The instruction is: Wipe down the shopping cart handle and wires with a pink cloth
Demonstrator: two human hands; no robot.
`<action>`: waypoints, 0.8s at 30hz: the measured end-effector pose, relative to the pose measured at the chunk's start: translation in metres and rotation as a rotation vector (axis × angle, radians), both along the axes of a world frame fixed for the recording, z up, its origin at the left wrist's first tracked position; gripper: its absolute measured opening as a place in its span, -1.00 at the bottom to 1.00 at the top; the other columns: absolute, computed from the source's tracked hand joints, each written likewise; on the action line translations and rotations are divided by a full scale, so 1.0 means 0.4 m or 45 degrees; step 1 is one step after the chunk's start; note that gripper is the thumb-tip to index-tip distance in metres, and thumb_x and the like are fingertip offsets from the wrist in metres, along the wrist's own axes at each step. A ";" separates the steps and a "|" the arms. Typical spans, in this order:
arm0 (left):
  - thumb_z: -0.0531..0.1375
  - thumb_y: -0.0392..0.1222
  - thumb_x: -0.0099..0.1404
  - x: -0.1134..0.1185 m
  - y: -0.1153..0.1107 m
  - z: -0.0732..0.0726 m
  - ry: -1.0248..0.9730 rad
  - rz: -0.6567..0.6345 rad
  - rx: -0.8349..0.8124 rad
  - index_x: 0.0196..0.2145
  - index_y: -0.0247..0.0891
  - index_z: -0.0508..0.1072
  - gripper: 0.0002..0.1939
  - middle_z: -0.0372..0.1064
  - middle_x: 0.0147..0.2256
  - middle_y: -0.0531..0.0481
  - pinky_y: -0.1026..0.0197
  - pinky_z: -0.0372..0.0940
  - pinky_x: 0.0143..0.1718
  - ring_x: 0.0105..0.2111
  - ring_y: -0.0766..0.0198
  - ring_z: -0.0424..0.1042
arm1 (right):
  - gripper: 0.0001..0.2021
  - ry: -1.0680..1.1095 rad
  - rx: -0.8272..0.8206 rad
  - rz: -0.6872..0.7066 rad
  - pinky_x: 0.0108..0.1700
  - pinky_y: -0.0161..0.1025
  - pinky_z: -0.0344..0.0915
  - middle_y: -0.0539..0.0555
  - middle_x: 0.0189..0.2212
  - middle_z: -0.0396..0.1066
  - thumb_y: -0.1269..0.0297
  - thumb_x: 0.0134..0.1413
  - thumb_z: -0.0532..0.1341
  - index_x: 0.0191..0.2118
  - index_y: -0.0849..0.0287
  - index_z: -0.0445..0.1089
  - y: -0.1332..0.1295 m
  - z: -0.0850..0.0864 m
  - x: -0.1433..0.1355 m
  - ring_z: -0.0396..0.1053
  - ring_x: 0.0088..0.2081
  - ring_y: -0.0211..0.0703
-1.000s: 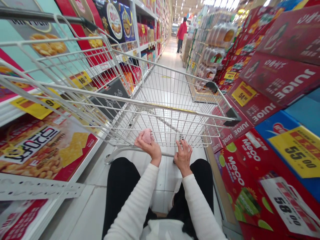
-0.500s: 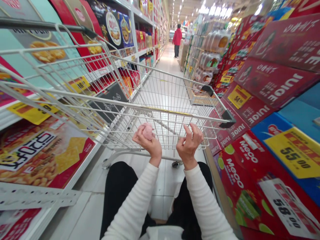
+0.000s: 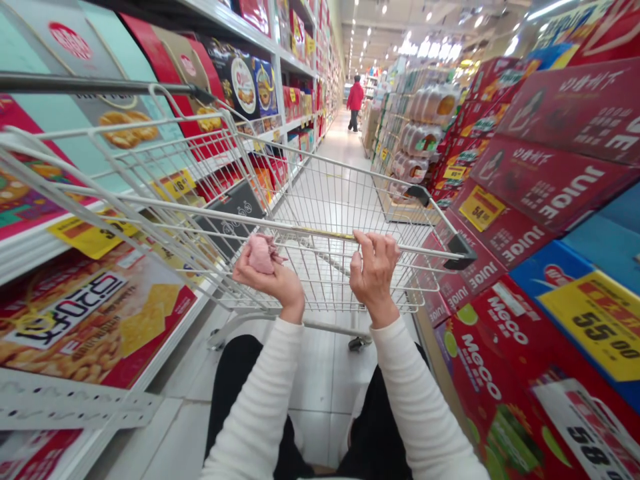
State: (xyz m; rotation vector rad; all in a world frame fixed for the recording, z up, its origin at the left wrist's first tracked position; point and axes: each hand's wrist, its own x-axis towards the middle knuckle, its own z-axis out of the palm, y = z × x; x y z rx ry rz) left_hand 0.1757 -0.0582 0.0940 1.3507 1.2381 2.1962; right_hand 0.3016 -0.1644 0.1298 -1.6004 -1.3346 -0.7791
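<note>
A crumpled pink cloth [image 3: 262, 255] is bunched in my left hand [image 3: 273, 280], whose fingers are curled around it beside the near side of the wire shopping cart [image 3: 320, 232]. My right hand [image 3: 376, 272] is at the cart's near top rail, fingers bent over the rail and thumb below it. The fingertips' far side is hidden. Through its wires the cart's basket shows the floor, and a dark grey panel [image 3: 233, 217] with pale markings is at its left end.
Left shelves hold snack boxes [image 3: 100, 300] and yellow price tags [image 3: 95, 233]. Stacked red drink cartons [image 3: 545, 173] stand close on the right. Tiled aisle floor [image 3: 333, 150] runs ahead, with a person in a red jacket [image 3: 355, 97] far off and bottle packs [image 3: 423, 137] at the right.
My left hand has moved left with the pink cloth. My right hand has risen from below the rail and bent its fingers over it. The view has tilted up slightly.
</note>
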 end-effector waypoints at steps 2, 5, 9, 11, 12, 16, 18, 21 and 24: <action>0.06 -0.46 0.26 0.019 -0.022 0.004 0.073 0.062 0.052 0.14 -0.25 0.33 -0.51 0.16 0.07 -0.21 -0.09 0.29 0.22 0.14 0.05 0.28 | -0.67 0.073 0.020 0.044 0.18 0.01 0.12 0.10 -0.17 0.40 0.34 0.27 -0.03 -0.01 0.12 0.42 0.009 0.007 0.005 0.29 -0.05 -0.03; 0.04 -0.49 0.22 0.051 -0.079 -0.009 0.289 0.010 0.170 -0.02 -0.22 0.43 -0.58 0.20 -0.05 -0.14 -0.07 0.30 0.21 0.06 0.09 0.32 | -0.69 0.139 0.034 0.110 0.08 -0.05 0.07 0.03 -0.29 0.36 0.35 0.28 -0.08 -0.15 0.10 0.41 0.020 0.011 0.017 0.28 -0.12 -0.06; 0.05 -0.46 0.21 0.019 -0.079 0.013 0.338 0.010 0.282 -0.06 -0.19 0.46 -0.61 0.15 -0.08 -0.11 -0.08 0.29 0.21 0.02 0.09 0.32 | -0.69 0.152 0.092 0.157 0.01 -0.09 0.04 0.00 -0.36 0.33 0.33 0.28 -0.09 -0.22 0.09 0.41 0.027 0.007 0.043 0.28 -0.17 -0.08; 0.07 -0.45 0.20 -0.030 -0.039 0.052 0.248 0.118 0.296 -0.02 -0.19 0.45 -0.58 0.13 -0.04 -0.11 -0.12 0.23 0.27 0.06 0.07 0.29 | -0.70 0.160 0.112 0.168 0.01 -0.09 0.03 -0.01 -0.37 0.33 0.33 0.27 -0.08 -0.24 0.09 0.41 0.029 0.003 0.060 0.28 -0.18 -0.08; 0.08 -0.46 0.19 -0.056 -0.017 0.075 0.200 0.168 0.290 0.01 -0.20 0.44 -0.55 0.12 -0.03 -0.12 -0.13 0.20 0.30 0.09 0.06 0.27 | -0.71 0.165 0.120 0.167 0.00 -0.09 0.03 -0.01 -0.37 0.33 0.32 0.26 -0.07 -0.25 0.09 0.40 0.029 0.001 0.069 0.28 -0.18 -0.08; 0.10 -0.50 0.13 -0.116 0.020 0.146 0.170 0.171 0.303 0.05 -0.22 0.43 -0.47 0.14 0.01 -0.13 -0.12 0.20 0.30 0.11 0.05 0.26 | -0.75 0.171 0.178 0.150 -0.03 -0.11 0.03 -0.02 -0.41 0.32 0.28 0.25 -0.03 -0.30 0.10 0.38 0.034 -0.008 0.104 0.27 -0.22 -0.08; 0.10 -0.54 0.09 -0.104 -0.004 0.155 0.297 0.062 0.338 0.06 -0.18 0.44 -0.41 0.17 0.05 -0.13 -0.14 0.19 0.30 0.12 0.03 0.26 | -0.75 0.178 0.204 0.139 -0.03 -0.11 0.03 -0.02 -0.42 0.30 0.27 0.26 -0.04 -0.32 0.10 0.36 0.037 -0.011 0.114 0.26 -0.23 -0.08; 0.08 -0.58 0.01 -0.052 -0.063 0.140 0.570 -0.111 0.359 0.05 -0.10 0.49 -0.31 0.26 0.09 -0.12 -0.17 0.24 0.23 0.11 -0.02 0.26 | -0.74 0.223 0.245 0.084 -0.01 -0.10 0.05 -0.03 -0.43 0.28 0.26 0.28 -0.06 -0.33 0.09 0.34 0.042 -0.014 0.120 0.26 -0.24 -0.07; 0.08 -0.58 -0.02 -0.011 -0.098 0.128 0.808 -0.303 0.413 0.03 -0.05 0.54 -0.29 0.36 0.11 -0.11 -0.14 0.31 0.13 0.07 -0.05 0.26 | -0.73 0.249 0.237 0.075 0.01 -0.09 0.06 -0.02 -0.42 0.30 0.28 0.28 -0.06 -0.33 0.09 0.35 0.041 -0.016 0.131 0.27 -0.23 -0.08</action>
